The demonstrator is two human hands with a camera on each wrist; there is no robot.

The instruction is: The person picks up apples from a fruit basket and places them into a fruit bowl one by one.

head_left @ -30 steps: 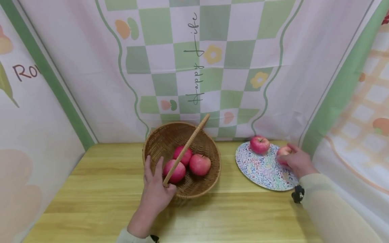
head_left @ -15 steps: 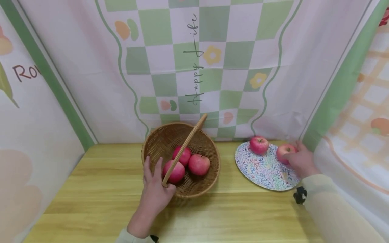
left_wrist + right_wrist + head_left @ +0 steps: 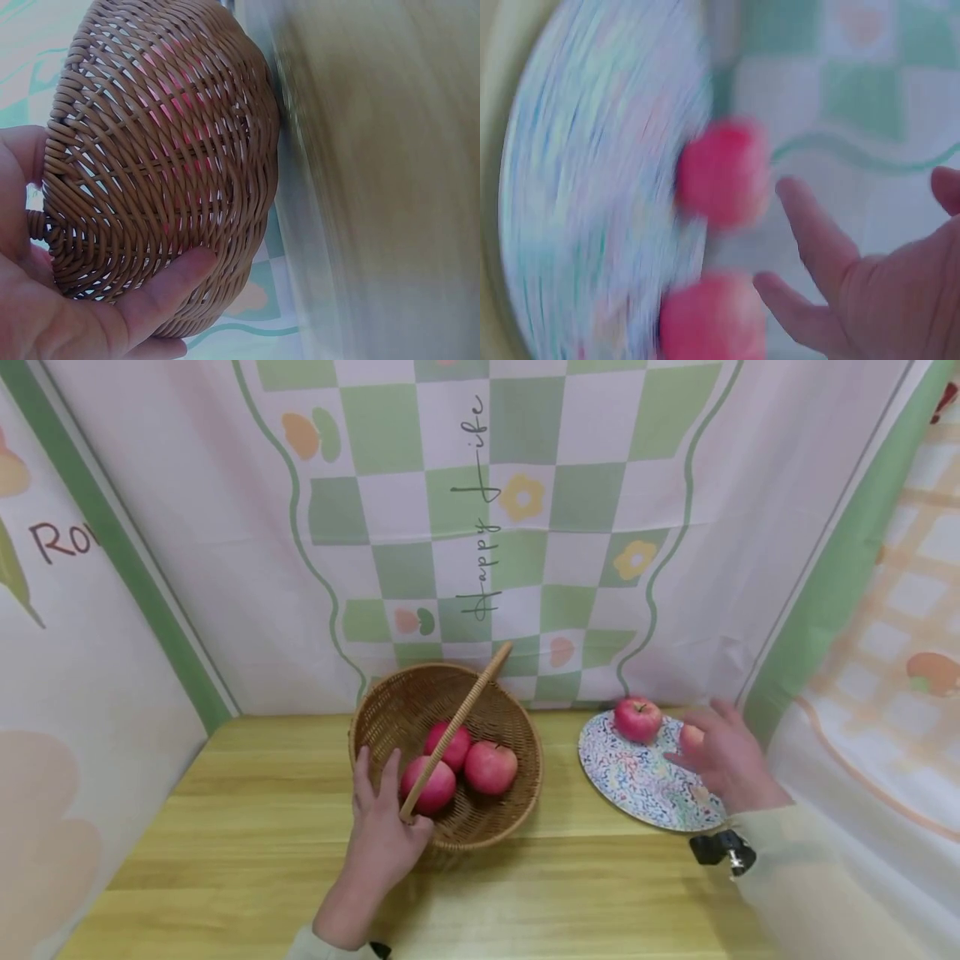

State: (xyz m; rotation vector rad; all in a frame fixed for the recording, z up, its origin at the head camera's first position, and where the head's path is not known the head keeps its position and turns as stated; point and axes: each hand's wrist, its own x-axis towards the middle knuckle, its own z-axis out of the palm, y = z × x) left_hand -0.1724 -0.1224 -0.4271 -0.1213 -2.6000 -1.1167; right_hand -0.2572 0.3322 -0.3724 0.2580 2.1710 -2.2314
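A brown wicker basket (image 3: 401,697) with a slanting handle (image 3: 468,702) stands on the table and holds three red apples (image 3: 491,768). My left hand (image 3: 384,842) grips its near left rim by the foot of the handle; in the left wrist view a finger lies along the woven outer wall (image 3: 165,150). To the right is a round speckled plate (image 3: 622,768) bearing two apples, one at the back (image 3: 637,720) and one at the right (image 3: 691,740). Over the plate's right side hovers my right hand (image 3: 731,764), fingers spread and holding nothing, partly covering the right apple.
The wooden table (image 3: 247,827) runs up to a green-and-white checkered cloth (image 3: 517,552) behind the basket and plate. Printed cloth also hangs on the left (image 3: 75,693) and right (image 3: 840,718).
My right hand has let go of the right-hand apple, which stays on the plate, and has lifted with its fingers spreading. My left hand and the basket have hardly moved.
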